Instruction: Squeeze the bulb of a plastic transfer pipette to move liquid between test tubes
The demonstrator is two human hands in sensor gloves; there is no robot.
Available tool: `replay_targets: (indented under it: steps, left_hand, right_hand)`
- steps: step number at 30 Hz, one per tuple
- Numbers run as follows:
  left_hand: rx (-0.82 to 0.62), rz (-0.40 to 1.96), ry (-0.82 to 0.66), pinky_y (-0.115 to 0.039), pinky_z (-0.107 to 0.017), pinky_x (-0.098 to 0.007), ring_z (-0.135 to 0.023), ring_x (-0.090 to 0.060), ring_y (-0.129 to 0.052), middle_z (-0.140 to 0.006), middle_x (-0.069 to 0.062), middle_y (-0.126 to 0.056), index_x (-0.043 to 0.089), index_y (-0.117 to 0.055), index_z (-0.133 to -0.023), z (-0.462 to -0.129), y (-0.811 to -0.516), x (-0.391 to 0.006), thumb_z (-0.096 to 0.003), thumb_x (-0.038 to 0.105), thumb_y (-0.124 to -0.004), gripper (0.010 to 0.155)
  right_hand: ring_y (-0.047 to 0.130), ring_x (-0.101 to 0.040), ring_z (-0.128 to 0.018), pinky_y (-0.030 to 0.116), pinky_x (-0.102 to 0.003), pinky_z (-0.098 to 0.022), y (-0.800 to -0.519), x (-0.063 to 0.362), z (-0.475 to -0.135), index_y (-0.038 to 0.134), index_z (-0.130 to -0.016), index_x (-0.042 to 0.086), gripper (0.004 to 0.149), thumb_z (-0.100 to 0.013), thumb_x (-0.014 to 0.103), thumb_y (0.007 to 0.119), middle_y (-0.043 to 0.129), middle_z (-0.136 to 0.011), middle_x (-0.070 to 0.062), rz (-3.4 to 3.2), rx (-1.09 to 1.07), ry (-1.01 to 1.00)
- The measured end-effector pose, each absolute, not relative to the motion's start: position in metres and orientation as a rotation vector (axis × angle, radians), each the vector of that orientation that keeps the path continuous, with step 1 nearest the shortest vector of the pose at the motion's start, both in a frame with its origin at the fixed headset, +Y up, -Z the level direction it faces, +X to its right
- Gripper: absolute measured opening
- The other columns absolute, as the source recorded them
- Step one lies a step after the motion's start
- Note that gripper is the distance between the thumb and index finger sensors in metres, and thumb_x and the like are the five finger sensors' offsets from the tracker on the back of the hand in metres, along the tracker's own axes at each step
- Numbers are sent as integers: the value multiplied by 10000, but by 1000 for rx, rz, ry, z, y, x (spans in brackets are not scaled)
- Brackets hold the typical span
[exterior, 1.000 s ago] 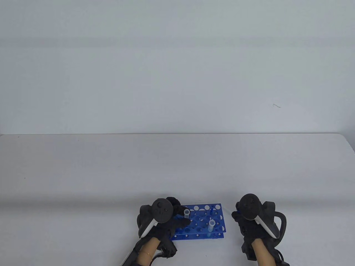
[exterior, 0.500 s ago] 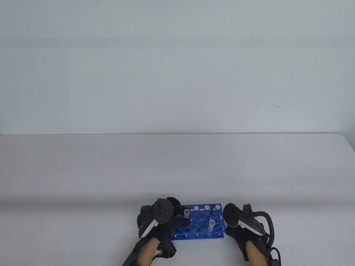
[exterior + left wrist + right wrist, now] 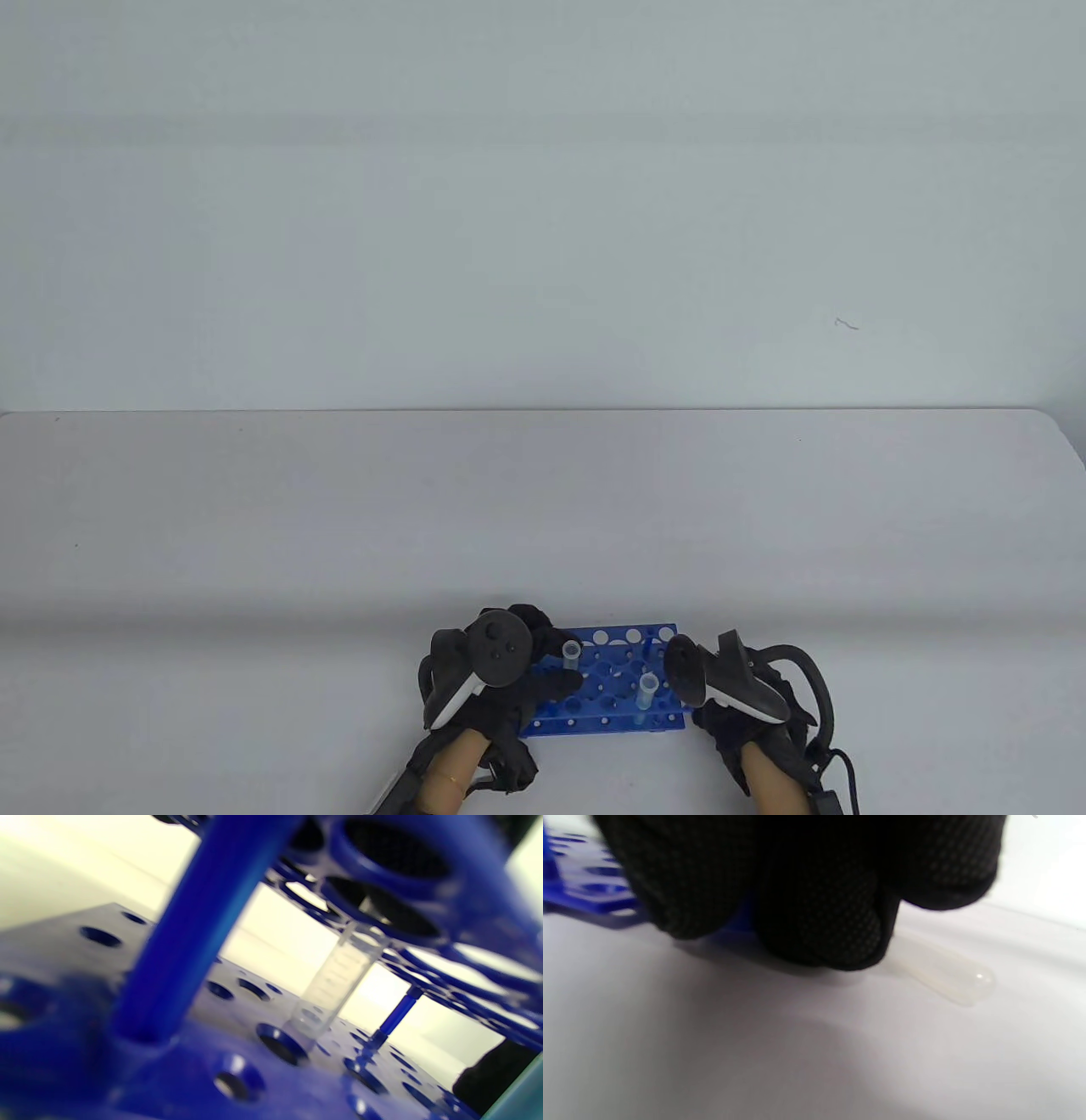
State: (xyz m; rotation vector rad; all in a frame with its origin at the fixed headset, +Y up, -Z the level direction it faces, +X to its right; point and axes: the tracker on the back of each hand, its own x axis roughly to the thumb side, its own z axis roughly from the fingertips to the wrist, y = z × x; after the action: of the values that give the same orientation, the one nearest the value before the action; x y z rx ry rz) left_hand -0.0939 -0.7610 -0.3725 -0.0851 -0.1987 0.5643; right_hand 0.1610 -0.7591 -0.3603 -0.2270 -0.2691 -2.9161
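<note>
1. My left hand (image 3: 492, 679) rests on the left end of the blue rack (image 3: 624, 647), near the desk's front edge; I cannot tell how its fingers lie.
2. Two test tubes stand in the rack: one (image 3: 572, 652) beside that hand, another (image 3: 648, 689) toward the right end.
3. My right hand (image 3: 738, 705) is down at the rack's right end, fingers (image 3: 818, 916) over the pipette (image 3: 950, 978) lying on the desk; grip unconfirmed.
4. I judge no liquid moved yet: pickup, draw and squeeze all remain.
</note>
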Motion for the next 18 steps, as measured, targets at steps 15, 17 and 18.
replay_targets:
  steps: [15, 17, 18]
  left_hand:
    - [-87, 635, -188, -411, -848, -453, -894, -145, -546, -1034, 169, -637, 466, -793, -869, -375, -756, -103, -306, 588, -840, 577]
    - [-90, 640, -187, -419, -849, -458, -905, -149, -547, -1042, 165, -635, 459, -785, -885, -376, -754, -105, -308, 589, -840, 595]
    - [-86, 647, -184, -425, -850, -457, -923, -144, -540, -1047, 166, -632, 457, -779, -894, -376, -753, -106, -309, 589, -840, 603]
  right_hand:
    - [985, -127, -422, 836, -359, -378, -752, 175, -361, 806, -832, 207, 598, -269, 394, 881, 995, -652, 0, -3014, -186, -396]
    - [985, -134, -423, 835, -364, -377, -748, 183, -361, 806, -839, 200, 606, -270, 395, 881, 996, -658, -10, -3079, -166, -402]
    - [984, -138, -428, 833, -367, -380, -744, 188, -360, 803, -845, 197, 613, -271, 396, 879, 996, -664, -15, -3124, -145, -401]
